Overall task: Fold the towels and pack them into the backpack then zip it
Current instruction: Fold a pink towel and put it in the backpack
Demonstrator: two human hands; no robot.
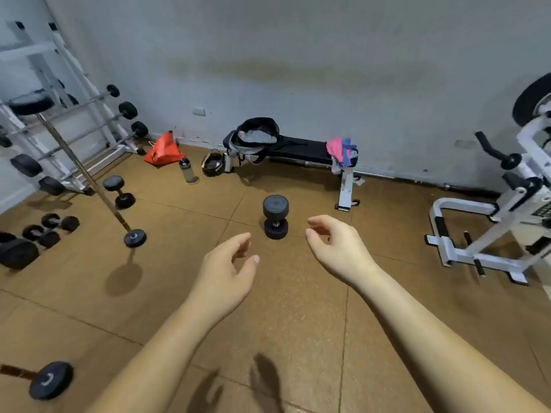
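A grey and black backpack sits open on the left end of a black weight bench against the far wall. Crumpled pink and blue towels hang over the bench's right end. My left hand and my right hand are held out in front of me above the floor, far from the bench. Both have loosely curled fingers and hold nothing.
An upright black dumbbell stands on the brown floor between me and the bench. A red bag, a water bottle and a helmet lie left of the bench. Barbells, dumbbells and racks fill the left; a white machine stands right.
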